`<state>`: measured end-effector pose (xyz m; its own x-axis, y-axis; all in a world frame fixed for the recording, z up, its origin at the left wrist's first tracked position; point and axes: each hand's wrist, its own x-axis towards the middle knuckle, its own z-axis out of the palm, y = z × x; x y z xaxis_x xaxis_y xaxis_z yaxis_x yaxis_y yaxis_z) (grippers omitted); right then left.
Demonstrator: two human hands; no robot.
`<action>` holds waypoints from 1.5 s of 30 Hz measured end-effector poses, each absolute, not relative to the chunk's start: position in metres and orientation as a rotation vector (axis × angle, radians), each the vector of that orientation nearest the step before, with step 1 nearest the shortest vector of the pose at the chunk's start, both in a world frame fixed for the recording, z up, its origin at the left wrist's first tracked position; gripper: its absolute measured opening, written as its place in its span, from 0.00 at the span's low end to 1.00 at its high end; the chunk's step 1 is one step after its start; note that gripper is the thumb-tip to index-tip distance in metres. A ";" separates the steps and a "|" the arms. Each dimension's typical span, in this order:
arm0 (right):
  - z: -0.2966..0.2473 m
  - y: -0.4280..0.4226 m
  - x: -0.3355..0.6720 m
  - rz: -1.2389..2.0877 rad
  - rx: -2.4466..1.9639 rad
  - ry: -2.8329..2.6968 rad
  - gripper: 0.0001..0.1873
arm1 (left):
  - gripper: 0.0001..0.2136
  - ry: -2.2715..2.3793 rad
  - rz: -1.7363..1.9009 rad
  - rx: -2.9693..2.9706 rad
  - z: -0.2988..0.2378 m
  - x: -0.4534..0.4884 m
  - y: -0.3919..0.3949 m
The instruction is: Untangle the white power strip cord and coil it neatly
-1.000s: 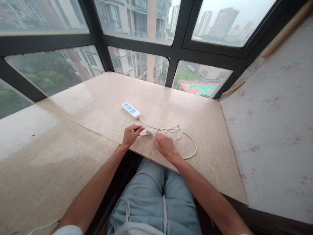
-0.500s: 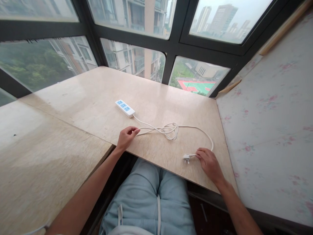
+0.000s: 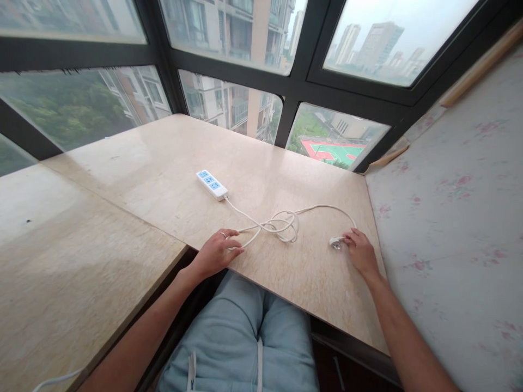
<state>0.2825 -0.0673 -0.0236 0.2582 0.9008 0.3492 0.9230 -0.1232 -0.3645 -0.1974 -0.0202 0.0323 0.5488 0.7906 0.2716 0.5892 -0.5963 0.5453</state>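
Note:
A white power strip (image 3: 212, 185) with blue socket faces lies on the tabletop. Its white power cord (image 3: 281, 220) runs toward me and makes several loose, crossing loops in the middle. My left hand (image 3: 218, 251), with a ring on one finger, has its fingers around the left end of a loop near the table's front edge; the grip looks loose. At the right, my right hand (image 3: 360, 251) pinches the cord just behind the plug (image 3: 335, 243). The plug points left, its metal pins partly visible.
The pale marble-patterned tabletop (image 3: 163, 158) has a seam and a step in its front edge at the left. Dark window frames (image 3: 232, 71) border the back, and a floral-papered wall (image 3: 449, 228) the right. Another white cable (image 3: 59, 378) shows at bottom left.
My right hand has moved the plug to the right and away from me. My left hand has shifted slightly nearer to me, its fingers more spread around the loop. The view has shifted slightly.

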 end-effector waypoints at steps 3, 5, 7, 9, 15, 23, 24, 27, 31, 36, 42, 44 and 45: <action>-0.013 -0.057 0.272 -0.094 -2.088 -1.624 0.21 | 0.14 1.160 0.824 2.383 0.043 -0.188 -0.006; -0.003 -0.055 0.251 -0.149 -2.004 -1.671 0.25 | 0.16 1.107 0.858 2.366 0.049 -0.178 0.008; 0.007 -0.051 0.223 -0.166 -1.862 -1.765 0.26 | 0.16 1.069 0.832 2.361 0.053 -0.167 0.024; 0.016 -0.044 0.196 -0.147 -1.750 -1.854 0.29 | 0.17 1.065 0.708 2.434 0.054 -0.155 0.039; 0.018 0.014 0.158 -0.070 -1.590 -2.123 0.31 | 0.18 0.899 0.111 2.676 0.060 -0.137 0.069; 0.004 0.055 0.159 0.199 -1.509 -2.307 0.11 | 0.10 1.070 0.526 2.600 0.063 -0.175 0.086; 0.003 0.055 0.162 0.201 -1.513 -2.263 0.11 | 0.10 1.133 0.621 2.563 0.062 -0.182 0.086; -0.001 0.053 0.172 0.223 -1.504 -2.108 0.13 | 0.11 1.262 0.794 2.490 0.053 -0.203 0.085; -0.002 0.055 0.176 0.218 -1.516 -2.059 0.14 | 0.12 1.375 0.952 2.385 0.040 -0.219 0.076; 0.002 0.056 0.180 0.185 -1.533 -2.075 0.14 | 0.14 1.483 1.137 2.265 0.037 -0.229 0.074; 0.008 0.061 0.195 0.125 -1.515 -2.046 0.14 | 0.15 1.675 1.219 2.176 0.039 -0.248 0.087; 0.011 0.062 0.198 0.120 -1.520 -2.071 0.14 | 0.14 1.703 1.204 2.159 0.039 -0.251 0.088; 0.013 0.062 0.199 0.119 -1.520 -2.087 0.14 | 0.14 1.715 1.193 2.153 0.038 -0.253 0.088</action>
<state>0.1994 0.0622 0.0131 -0.2097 0.9024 0.3765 0.8536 0.3568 -0.3795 -0.2526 0.0881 0.0379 0.0350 0.8727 0.4870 0.7602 -0.3395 0.5538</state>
